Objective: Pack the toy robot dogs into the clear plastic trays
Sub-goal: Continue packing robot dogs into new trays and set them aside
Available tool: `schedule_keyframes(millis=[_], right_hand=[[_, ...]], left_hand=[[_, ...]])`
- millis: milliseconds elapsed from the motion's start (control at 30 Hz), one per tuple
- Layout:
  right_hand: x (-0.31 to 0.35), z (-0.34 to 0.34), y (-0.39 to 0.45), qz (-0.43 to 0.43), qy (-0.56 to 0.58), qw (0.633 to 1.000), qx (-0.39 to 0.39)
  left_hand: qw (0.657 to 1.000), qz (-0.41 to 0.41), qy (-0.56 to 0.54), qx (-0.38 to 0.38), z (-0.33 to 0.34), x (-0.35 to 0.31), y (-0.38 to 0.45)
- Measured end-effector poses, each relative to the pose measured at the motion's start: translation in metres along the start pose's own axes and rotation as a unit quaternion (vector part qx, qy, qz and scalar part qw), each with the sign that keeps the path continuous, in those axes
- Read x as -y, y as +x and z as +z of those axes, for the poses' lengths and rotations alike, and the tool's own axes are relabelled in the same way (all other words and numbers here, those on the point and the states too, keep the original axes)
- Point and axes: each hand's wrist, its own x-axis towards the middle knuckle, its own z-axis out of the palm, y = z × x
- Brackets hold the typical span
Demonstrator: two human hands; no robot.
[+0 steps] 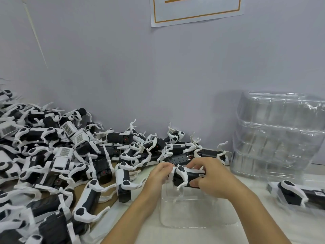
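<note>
Both hands hold one black-and-white toy robot dog [187, 176] lying on its side, just above the far edge of an open clear plastic tray [193, 213] on the table [255, 226]. Left hand [158, 175] grips the dog's left end, fingers curled over it; right hand [209, 180] wraps the right end, thumb underneath. Big heap of loose robot dogs [61, 164] fills the left side, up against the wall [158, 76]. Stack of empty clear trays [279, 136] stands at right; in front of it, another dog already in a tray [299, 194]. Paper sign [197, 9] on the wall.
</note>
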Motion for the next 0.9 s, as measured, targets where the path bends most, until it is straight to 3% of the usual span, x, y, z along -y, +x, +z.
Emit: schedule_keyframes(millis=[300,700,900], right_hand=[[-0.004,0.007,0.000,0.009,-0.042,0.999,-0.014],[-0.005,0.005,0.000,0.008,-0.032,0.999,-0.016],[0.000,0.008,-0.002,0.000,-0.060,0.998,-0.018]], left_hand=[[0.998,-0.026,0.020,-0.047,0.002,-0.005,0.004],[0.997,-0.064,0.006,-0.039,0.005,-0.012,0.001],[0.993,-0.081,0.086,-0.020,0.004,-0.022,0.005]])
